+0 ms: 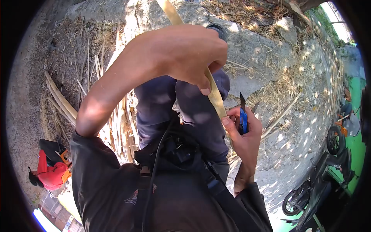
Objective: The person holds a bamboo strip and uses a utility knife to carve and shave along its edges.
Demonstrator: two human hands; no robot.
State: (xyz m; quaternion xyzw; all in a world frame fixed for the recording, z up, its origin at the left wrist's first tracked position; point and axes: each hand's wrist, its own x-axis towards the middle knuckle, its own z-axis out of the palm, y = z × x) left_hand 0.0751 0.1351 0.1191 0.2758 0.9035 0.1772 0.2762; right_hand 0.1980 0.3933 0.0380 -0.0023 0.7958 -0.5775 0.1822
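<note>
A long, pale bamboo strip (217, 96) runs slantwise across my lap, its far end leaving the top of the view. My left hand (193, 54) reaches over from the left with its fingers closed round the upper part of the strip, thumb pointing down along it. Near the strip's lower stretch is my right hand (247, 137), its thumb and index finger pinching the strip. That same hand also grips a blue utility knife (243, 118), whose dark blade points upward beside the strip, apart from its surface.
Cut strips (125, 129) lie on the ground left of my legs, with thicker split pieces (60, 96) farther left. Dry shavings (284, 87) litter the concrete. A person in red (52, 170) sits at left; another person (349, 118) is at far right, near a parked motorcycle (317, 185).
</note>
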